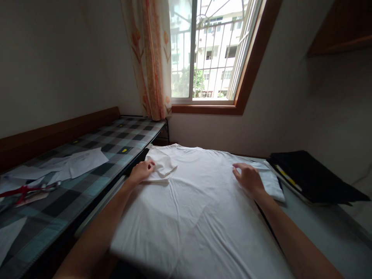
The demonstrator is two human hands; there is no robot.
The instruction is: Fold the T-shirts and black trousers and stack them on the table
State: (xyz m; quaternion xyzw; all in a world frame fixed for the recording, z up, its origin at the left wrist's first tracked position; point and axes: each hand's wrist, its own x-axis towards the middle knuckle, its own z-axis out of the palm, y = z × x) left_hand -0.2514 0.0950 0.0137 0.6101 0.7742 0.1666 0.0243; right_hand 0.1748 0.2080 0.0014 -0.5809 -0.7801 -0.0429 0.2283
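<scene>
A white T-shirt (200, 193) lies spread out, its collar toward the window wall and its lower part nearest me. On the left its sleeve is folded inward over the body. My left hand (142, 171) is at that folded sleeve, fingers curled; whether cloth is between them is hidden. Over the shirt's right side, near the other sleeve, my right hand (247, 176) has its fingers bent and thumb apart, with nothing visible in it. The right sleeve extends outward beyond this hand.
A checked bed surface (116, 151) on the left holds loose papers (84, 162) and red-handled scissors (23, 190). To the right, a black folder-like item (314, 178) rests on a pale tabletop (322, 228). Behind are a curtain (155, 58) and a barred window (215, 58).
</scene>
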